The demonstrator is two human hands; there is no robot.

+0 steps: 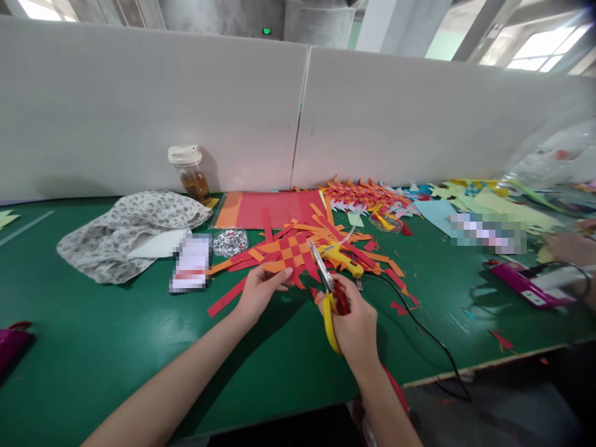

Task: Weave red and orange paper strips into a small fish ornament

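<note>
Woven paper (295, 251) in a red and orange check lies mid-bench (139, 354), loose strips spreading from it; the left hand (263, 288) pinches its near edge, while the right hand (354, 313) is closed round the handles of yellow-handled scissors (328, 284), blades pointing up and away beside the weave. A small green sign (266, 30) glows beyond the white partition (195, 112), its lettering too small to read, and the phone (192, 264) has a screen blurred into blocks. Just right of the weave, a yellow glue gun (343, 259) rests among paper scraps, its label illegible from here, its black cord (426, 332) running off the front edge. Left of centre are a clear bag of small round pieces (230, 242), a patterned cloth (135, 230) and a lidded cup (189, 174) of amber drink; red and orange sheets (279, 210) lie behind. At far right, another person (570, 248) is blurred and cut off by the frame, near a purple tool (528, 284). The right hand hides part of the scissor handles
</note>
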